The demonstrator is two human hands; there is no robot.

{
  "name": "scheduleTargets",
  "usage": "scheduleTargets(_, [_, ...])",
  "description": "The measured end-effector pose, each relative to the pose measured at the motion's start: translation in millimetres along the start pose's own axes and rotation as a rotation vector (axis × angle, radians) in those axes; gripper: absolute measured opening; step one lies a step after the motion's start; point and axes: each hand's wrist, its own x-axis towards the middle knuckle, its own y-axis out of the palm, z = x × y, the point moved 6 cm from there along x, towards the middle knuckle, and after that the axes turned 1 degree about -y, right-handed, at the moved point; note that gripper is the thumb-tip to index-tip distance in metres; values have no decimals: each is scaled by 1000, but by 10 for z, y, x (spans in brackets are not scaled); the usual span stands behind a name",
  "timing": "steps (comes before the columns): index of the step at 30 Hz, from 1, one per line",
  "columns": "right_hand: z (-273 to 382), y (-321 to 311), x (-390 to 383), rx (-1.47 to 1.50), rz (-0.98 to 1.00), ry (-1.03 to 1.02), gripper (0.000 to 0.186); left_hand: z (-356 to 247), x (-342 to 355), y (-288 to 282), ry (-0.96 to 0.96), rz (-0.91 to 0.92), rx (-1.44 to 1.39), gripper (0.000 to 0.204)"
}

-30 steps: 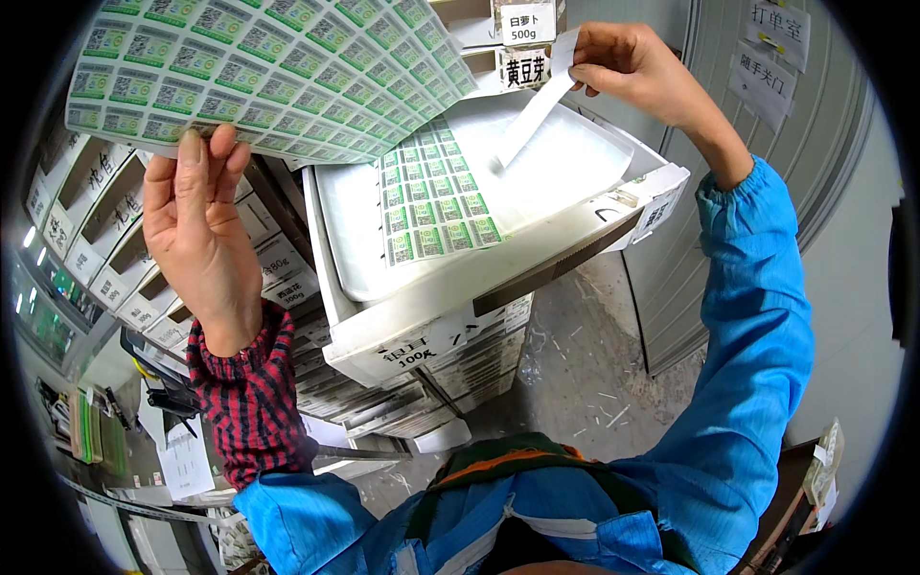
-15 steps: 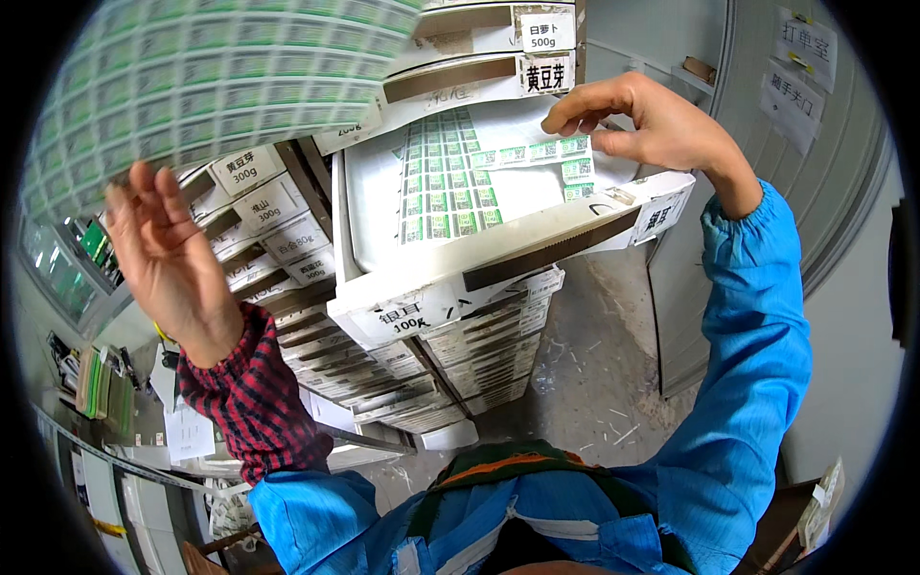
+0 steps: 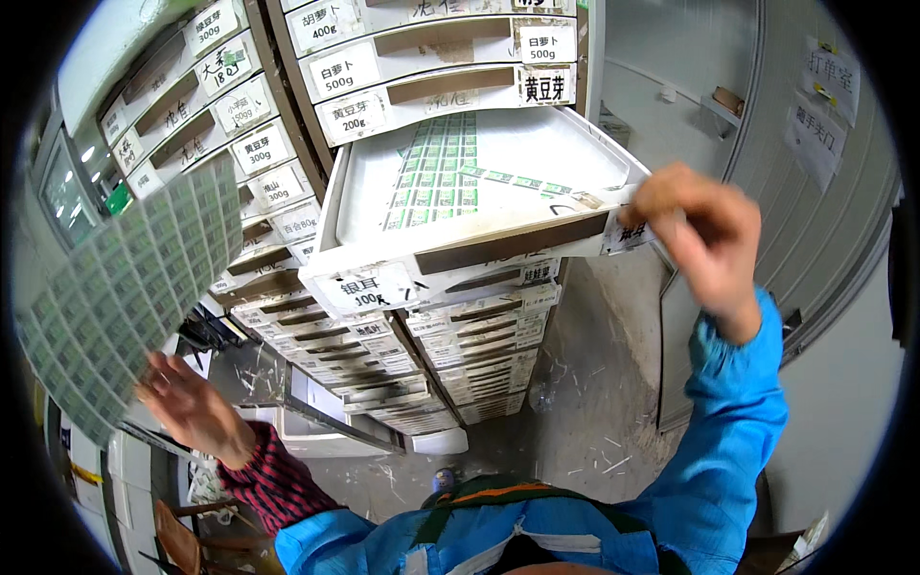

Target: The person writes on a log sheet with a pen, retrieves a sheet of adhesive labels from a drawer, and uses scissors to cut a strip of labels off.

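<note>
My left hand (image 3: pixel 187 402) is low at the left, its fingers on the bottom edge of a large sheet of green printed labels (image 3: pixel 129 287), blurred by motion. My right hand (image 3: pixel 704 244) has its fingers curled over the front right corner of a pulled-out white drawer (image 3: pixel 450 244). Inside the drawer, a block of green label stickers (image 3: pixel 436 168) lies on the pale liner, with a narrow strip (image 3: pixel 513 179) of the same labels slanting across to its right.
Labelled shallow drawers (image 3: pixel 441 81) are stacked above and below the open one, with another drawer column (image 3: pixel 259 153) at the left. A grey panelled door (image 3: pixel 824 192) stands at the right. The floor (image 3: pixel 604 402) has paper scraps; a wooden chair (image 3: pixel 182 541) is at lower left.
My left hand has moved down with the large sheet, uncovering more drawer fronts. The strip that was in my right hand now lies in the drawer, and that hand has moved to the drawer's front corner.
</note>
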Motion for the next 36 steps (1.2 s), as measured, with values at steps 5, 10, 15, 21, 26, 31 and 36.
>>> scheduleTargets(5, [174,247,-342,-48,106,-90,21,-279,-606,27,-9,-153,252,14])
scheduleTargets(10, [71,72,185,-105,26,-97,16,-453,-675,-271,-9,-243,446,11])
scheduleTargets(15, [-234,845,1155,-125,607,-20,37,-318,-615,-414,-45,-199,473,13])
scheduleTargets(21, [-367,1506,1279,-589,941,118,51,-30,-583,-613,-105,-167,492,22])
scheduleTargets(26, [-454,1506,1316,-502,933,184,63,-58,-533,-870,-139,-183,554,23])
scheduleTargets(31, [-275,1636,1276,-552,1004,216,78,-181,-443,-917,-120,-186,531,21])
scheduleTargets(36, [-206,1556,1242,-387,979,113,35,-253,-454,-882,-159,-189,444,22])
